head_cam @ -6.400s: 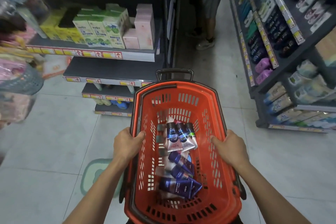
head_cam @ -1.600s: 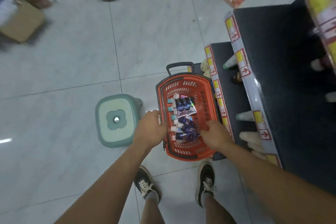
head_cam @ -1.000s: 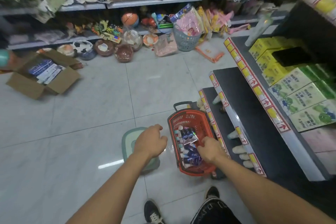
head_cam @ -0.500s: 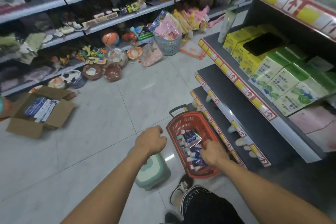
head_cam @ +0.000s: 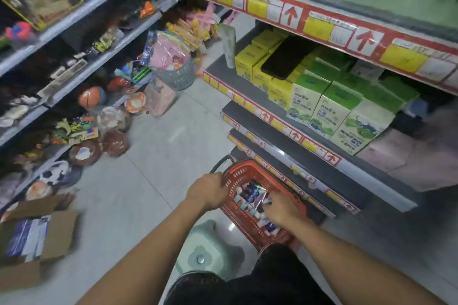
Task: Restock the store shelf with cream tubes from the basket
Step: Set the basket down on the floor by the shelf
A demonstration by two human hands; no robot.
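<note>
An orange shopping basket [head_cam: 250, 165] stands on the floor against the bottom of the store shelf [head_cam: 304, 158]. Several dark blue and white cream tubes [head_cam: 248, 192] lie inside it. My left hand [head_cam: 209, 189] is closed on the basket's left rim. My right hand [head_cam: 278, 208] reaches down into the basket with its fingers on the tubes; whether it grips one is hidden. The low dark shelf boards to the right of the basket look mostly bare.
A pale green stool [head_cam: 201, 252] sits on the floor just in front of my knees. Green and yellow boxes [head_cam: 334, 111] fill the shelf above, with a black flat object [head_cam: 285, 57] on top. An open cardboard box [head_cam: 37, 238] and toy shelves [head_cam: 74, 62] lie left across the aisle.
The view has dropped and swung closer to the shelf. My left hand has moved right onto the basket rim. My right hand has gone deeper among the tubes.
</note>
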